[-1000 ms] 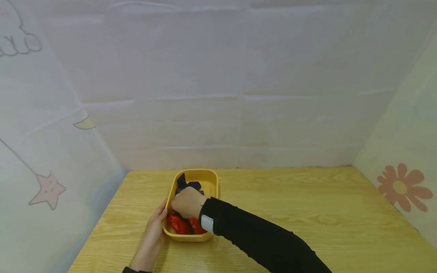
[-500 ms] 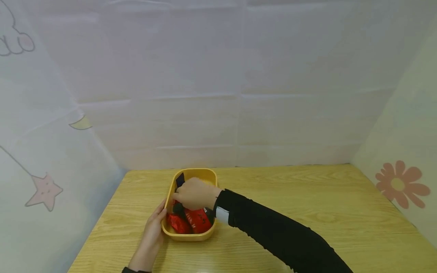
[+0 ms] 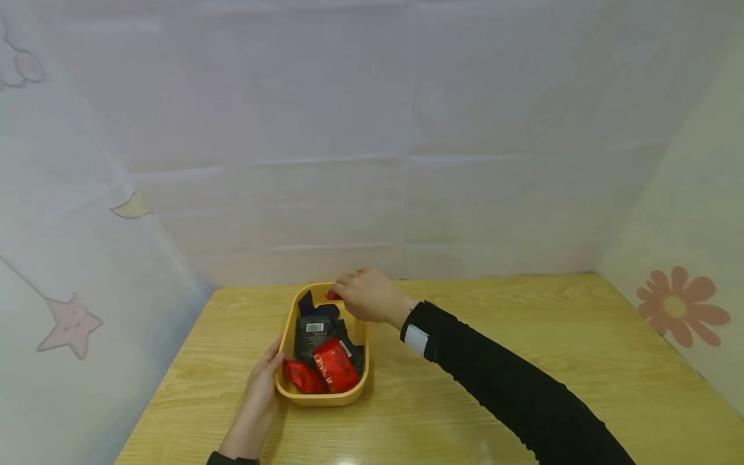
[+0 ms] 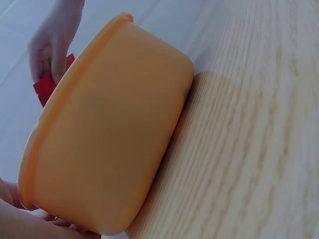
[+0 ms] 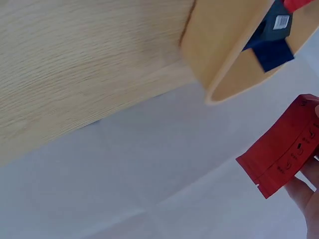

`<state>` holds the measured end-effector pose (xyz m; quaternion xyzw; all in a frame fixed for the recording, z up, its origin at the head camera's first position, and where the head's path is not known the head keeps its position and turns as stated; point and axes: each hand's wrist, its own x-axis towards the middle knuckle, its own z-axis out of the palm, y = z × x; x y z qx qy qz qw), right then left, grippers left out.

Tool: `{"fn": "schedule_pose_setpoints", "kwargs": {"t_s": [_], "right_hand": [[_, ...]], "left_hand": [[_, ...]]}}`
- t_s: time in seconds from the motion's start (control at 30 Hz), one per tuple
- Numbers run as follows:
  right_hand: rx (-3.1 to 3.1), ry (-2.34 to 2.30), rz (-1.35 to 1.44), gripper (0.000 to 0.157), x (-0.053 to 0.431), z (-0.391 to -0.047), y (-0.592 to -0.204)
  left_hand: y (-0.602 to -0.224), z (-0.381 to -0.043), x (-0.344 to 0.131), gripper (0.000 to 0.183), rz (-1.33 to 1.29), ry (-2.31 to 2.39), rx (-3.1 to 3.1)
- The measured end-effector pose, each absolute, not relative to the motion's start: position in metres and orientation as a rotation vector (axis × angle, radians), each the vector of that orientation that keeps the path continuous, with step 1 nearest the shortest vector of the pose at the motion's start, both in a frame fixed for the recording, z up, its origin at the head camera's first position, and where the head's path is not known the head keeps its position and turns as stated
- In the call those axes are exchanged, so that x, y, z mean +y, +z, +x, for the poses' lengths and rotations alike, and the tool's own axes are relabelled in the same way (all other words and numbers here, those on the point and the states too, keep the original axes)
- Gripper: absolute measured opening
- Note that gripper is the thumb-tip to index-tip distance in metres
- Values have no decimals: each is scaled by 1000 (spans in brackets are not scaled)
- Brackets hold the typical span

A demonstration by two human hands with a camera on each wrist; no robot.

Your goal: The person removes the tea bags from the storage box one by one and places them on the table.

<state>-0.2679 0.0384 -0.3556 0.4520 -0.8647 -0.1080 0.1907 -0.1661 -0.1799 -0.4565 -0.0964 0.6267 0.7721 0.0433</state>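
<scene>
A yellow plastic tub [image 3: 320,400] stands on the table in the head view. My left hand [image 3: 259,387] grips its near left side, thumb up at the rim and fingers against the outer wall. My right hand [image 3: 374,298] is over the tub's far right corner, pinching a small flat red packet [image 5: 284,147] with dark print on it. In the tub lie a red packet with white lettering [image 3: 337,367], a shiny crumpled red packet [image 3: 305,377], a black packet with a barcode label [image 3: 305,345] and a dark blue packet [image 3: 328,310].
The wood-grain table [image 3: 494,361] meets a pale wall covering [image 3: 494,213] just behind the tub. Printed side sheets stand at both ends, one with a pink star [image 3: 71,324], the other with a red flower [image 3: 680,306].
My right hand has risen out of the tub's middle and moved to its far right corner with the red packet, uncovering the packets inside. My left hand stays at the tub's side.
</scene>
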Motion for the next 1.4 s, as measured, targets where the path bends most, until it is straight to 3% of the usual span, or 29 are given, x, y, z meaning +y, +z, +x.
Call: {"fn": "schedule_pose_setpoints", "kwargs": {"t_s": [0.3, 0.63, 1.4], "right_hand": [[-2549, -102, 1050, 27, 84, -298, -359], [-2674, -149, 936, 21, 126, -310, -379], [-2765, -178, 843, 14, 113, -306, -442]], "left_hand": [[-456, -163, -188, 51, -303, 2364, 1888], [-459, -162, -186, 50, -310, 2378, 1887], [-460, -162, -179, 51, -343, 2386, 1873]]}}
